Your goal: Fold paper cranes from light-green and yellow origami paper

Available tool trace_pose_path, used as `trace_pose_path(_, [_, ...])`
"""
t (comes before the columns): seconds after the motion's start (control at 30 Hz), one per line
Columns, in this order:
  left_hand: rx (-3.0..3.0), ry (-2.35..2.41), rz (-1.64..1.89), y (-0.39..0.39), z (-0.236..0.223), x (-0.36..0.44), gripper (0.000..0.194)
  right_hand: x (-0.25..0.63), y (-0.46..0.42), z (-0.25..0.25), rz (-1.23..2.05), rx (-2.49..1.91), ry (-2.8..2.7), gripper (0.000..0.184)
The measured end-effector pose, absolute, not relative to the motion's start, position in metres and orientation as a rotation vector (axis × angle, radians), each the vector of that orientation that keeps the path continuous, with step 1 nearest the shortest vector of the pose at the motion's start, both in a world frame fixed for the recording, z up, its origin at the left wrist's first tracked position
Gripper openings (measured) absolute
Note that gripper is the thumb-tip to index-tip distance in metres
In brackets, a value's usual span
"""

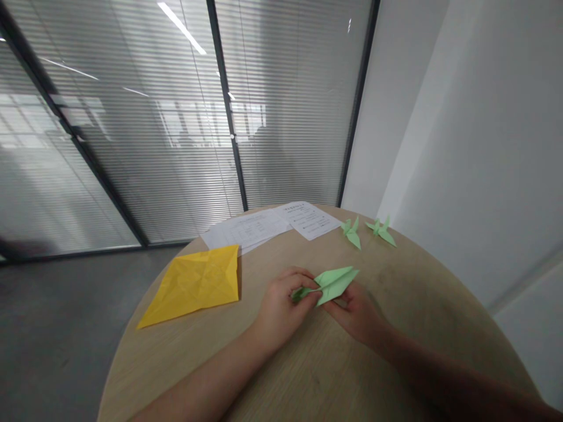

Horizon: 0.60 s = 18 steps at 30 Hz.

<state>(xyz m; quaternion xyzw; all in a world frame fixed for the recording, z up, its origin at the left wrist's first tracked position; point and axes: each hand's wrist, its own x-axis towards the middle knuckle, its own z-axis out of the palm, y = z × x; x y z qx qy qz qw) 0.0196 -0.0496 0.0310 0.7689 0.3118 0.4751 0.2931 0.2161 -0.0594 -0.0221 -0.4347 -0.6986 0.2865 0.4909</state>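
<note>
A folded piece of light green origami paper is held between my two hands above the table. My left hand pinches its left end, thumb in front and fingers over the top. My right hand grips it from below and behind, and the paper hides part of those fingers. Long pointed flaps reach out to the upper right, with a crease running along the middle. Beyond my hands, a green paper crane and a second green paper crane rest on the table.
The round wooden table has a curved edge on both sides. A creased yellow paper sheet lies at the left. White sheets and a printed page overlap at the far edge. Behind stand a glass partition with blinds and a white wall.
</note>
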Motion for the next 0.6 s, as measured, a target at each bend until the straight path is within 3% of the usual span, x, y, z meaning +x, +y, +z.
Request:
trace_pose_path(0.1, [1.907,0.884,1.264,-0.048,0.029,0.022,0.003,0.211,-0.058,-0.023,0.909,-1.027,-1.623,0.012])
trace_pose_path(0.3, [1.485,0.838,1.248,-0.043,0.023,0.028,0.031,0.205,-0.053,-0.022,1.163,-0.999,-1.471,0.031])
trace_pose_path(0.43, [1.33,0.806,1.22,-0.04,0.02,0.029,0.029,0.206,-0.047,-0.024,1.212,-0.974,-1.388,0.029])
trace_pose_path(0.6, [1.418,0.867,1.144,-0.036,0.014,0.025,0.022,0.208,-0.045,-0.024,1.193,-0.986,-1.33,0.047])
